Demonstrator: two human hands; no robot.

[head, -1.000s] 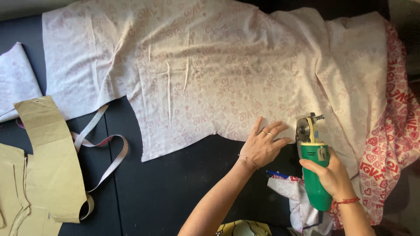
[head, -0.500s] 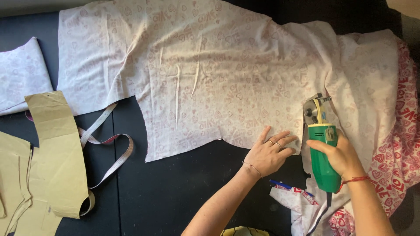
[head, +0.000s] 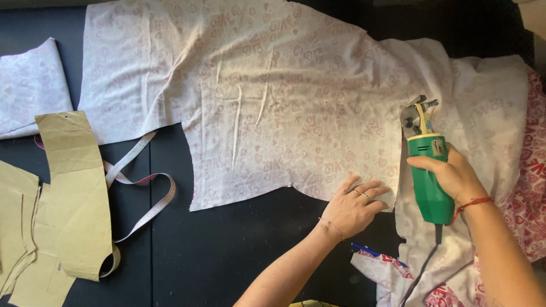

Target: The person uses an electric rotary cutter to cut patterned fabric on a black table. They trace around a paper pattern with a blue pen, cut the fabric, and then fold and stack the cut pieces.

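Observation:
A large piece of white fabric [head: 273, 102] with a faint pink heart print lies spread on a dark table [head: 227, 256]. My left hand [head: 355, 207] presses flat on the fabric's lower edge, fingers apart. My right hand [head: 452, 176] grips the green body of an electric rotary fabric cutter [head: 426, 170]. Its round blade and yellow guard point away from me, into the fabric just right of my left hand. The cutter's dark cord runs down toward me.
Brown paper pattern pieces [head: 74, 193] lie at the left with a measuring tape [head: 142, 187] looped beside them. A smaller white fabric piece [head: 31, 85] sits at far left. Red-printed fabric [head: 529, 187] bunches along the right edge. A blue pen [head: 372, 251] lies near my left wrist.
The cutter and my right hand have advanced away from me through the fabric. My left hand has followed, staying flat beside the cut. The view has shifted slightly.

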